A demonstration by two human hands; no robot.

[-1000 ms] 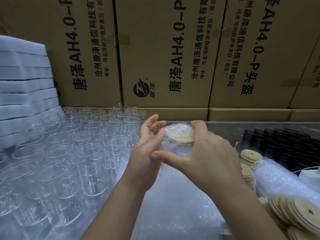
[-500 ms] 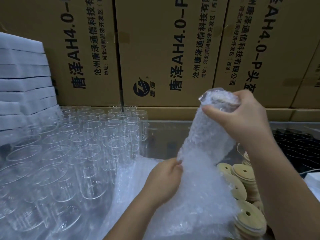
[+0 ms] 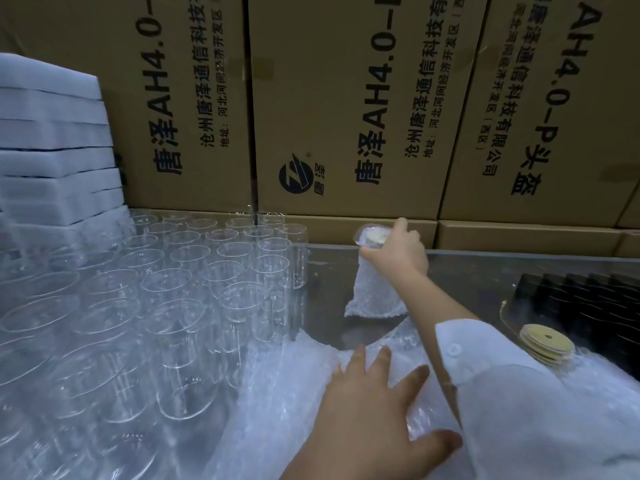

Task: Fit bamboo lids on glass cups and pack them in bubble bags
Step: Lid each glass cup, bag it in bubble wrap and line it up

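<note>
Warehouse packing stn; stacked shipping cartons (image 3: 346,98); rows of glass cups (image 3: 180,282); foam sheets (image 3: 52,150).

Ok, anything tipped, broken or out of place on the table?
Nothing stands out. The glass cups stand upright in rows, the right hand holds the bagged cup upright by its top, and the left hand is spread open over the bubble bags. The nearest cups are too blurred to check.

One wide-angle view, worn on the head, looks forward and down across the desk (image 3: 325,271) toward stacked cardboard boxes (image 3: 346,98); the left hand (image 3: 374,410) sits close beneath the lens.
</note>
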